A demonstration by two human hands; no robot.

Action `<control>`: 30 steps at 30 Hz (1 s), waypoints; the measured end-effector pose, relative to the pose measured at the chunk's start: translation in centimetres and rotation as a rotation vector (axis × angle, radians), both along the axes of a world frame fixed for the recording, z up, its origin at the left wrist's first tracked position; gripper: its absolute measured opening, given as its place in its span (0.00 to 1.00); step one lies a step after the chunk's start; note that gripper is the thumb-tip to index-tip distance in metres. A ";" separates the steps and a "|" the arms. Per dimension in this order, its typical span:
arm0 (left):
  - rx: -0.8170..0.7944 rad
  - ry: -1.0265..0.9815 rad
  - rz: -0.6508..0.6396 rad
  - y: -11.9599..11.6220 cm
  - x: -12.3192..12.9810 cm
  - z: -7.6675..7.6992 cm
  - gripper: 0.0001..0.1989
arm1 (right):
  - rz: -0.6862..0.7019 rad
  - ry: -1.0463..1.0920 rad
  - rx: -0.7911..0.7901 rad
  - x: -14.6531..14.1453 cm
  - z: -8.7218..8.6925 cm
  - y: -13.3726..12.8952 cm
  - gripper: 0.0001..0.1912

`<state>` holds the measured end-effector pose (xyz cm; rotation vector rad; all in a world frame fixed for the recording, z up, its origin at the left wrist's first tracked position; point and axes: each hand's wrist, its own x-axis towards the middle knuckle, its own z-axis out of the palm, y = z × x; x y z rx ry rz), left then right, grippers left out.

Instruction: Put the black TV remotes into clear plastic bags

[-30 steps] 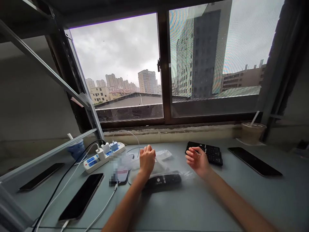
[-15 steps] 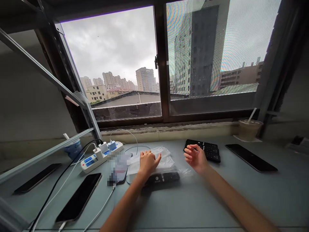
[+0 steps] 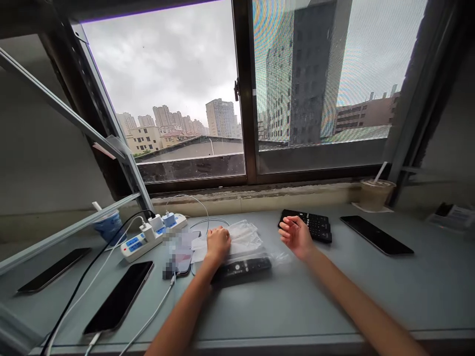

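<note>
My left hand (image 3: 218, 243) rests on a stack of clear plastic bags (image 3: 245, 237), its fingers curled in and the thumb tucked. Whatever lies under those fingers is hidden. Just in front of the stack is a black remote control (image 3: 243, 267) with a clear sheen over it, lying lengthwise and partly behind my left wrist. My right hand (image 3: 297, 238) is raised to the right of the bags, palm turned inward, fingers curled toward the thumb; nothing shows in it. Behind it lie several black remote controls (image 3: 319, 228) side by side, partly covered by the hand.
A white power strip (image 3: 154, 237) with plugs and cables stands at left, near a blue cup (image 3: 108, 226). Phones (image 3: 118, 296) lie on the left side, a dark flat device (image 3: 376, 235) on the right. A drink cup with a straw (image 3: 376, 194) stands by the window.
My left hand has drawn its thumb in and curled more tightly over the bags. My right hand stays raised, nearly unchanged. The whole view has shifted slightly.
</note>
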<state>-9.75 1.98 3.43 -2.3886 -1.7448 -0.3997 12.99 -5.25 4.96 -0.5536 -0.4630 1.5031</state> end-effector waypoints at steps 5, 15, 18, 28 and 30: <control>0.138 -0.087 0.046 -0.3 -0.1 1.3 0.10 | -0.019 0.004 -0.015 0.0 0.1 -0.1 0.06; 0.284 -0.204 -0.444 -2.7 2.0 1.6 0.09 | 0.015 -0.007 -0.011 -0.4 0.3 -0.4 0.09; 0.351 -0.212 -0.544 -2.5 2.1 1.2 0.10 | 0.029 -0.012 -0.009 -0.4 0.3 -0.5 0.11; 0.750 -0.268 -0.433 -2.1 0.8 2.3 0.13 | 0.021 -0.072 -0.006 -0.7 0.3 -0.5 0.12; 0.475 -0.161 -0.380 -2.2 1.2 2.1 0.13 | 0.009 -0.088 0.000 -0.6 0.2 -0.3 0.11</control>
